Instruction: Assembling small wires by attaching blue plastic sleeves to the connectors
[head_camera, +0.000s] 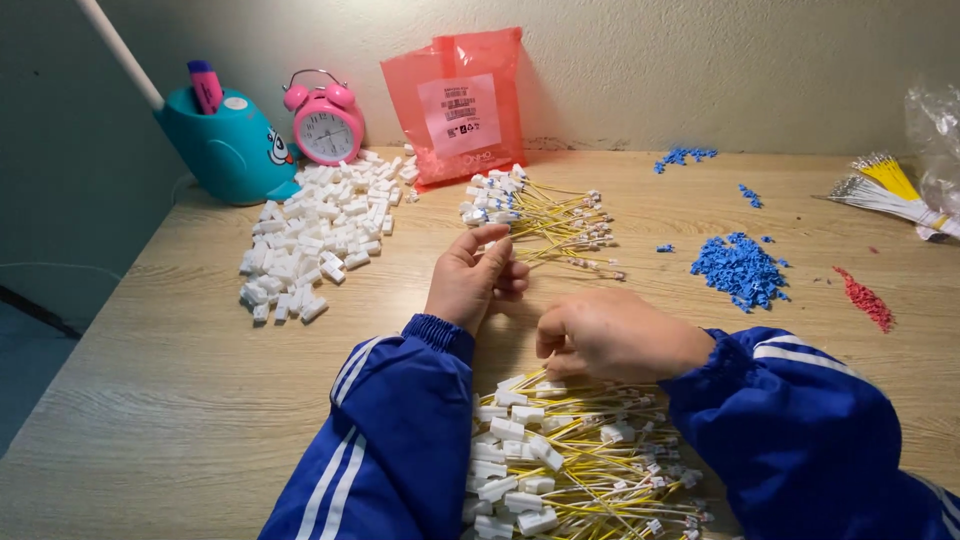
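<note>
Head view. Our left hand (470, 282), fingers curled and upright, rests on the wooden table (150, 400) just short of the far bundle of yellow wire leads (545, 222); whether it pinches anything we cannot tell. Our right hand (605, 335) is closed over the top of the near heap of yellow leads with white connector housings (560, 460), apparently picking out one lead. We judge the step in hand to be taking a lead from the near heap. The next move would call for freeing one wire from its tangled neighbours. Left of the far bundle lies a pile of loose white housings (315, 235); right of it, a heap of small blue pieces (740, 268). Behind it stand a red plastic bag (458, 105) and a pink alarm clock (325, 125).
</note>
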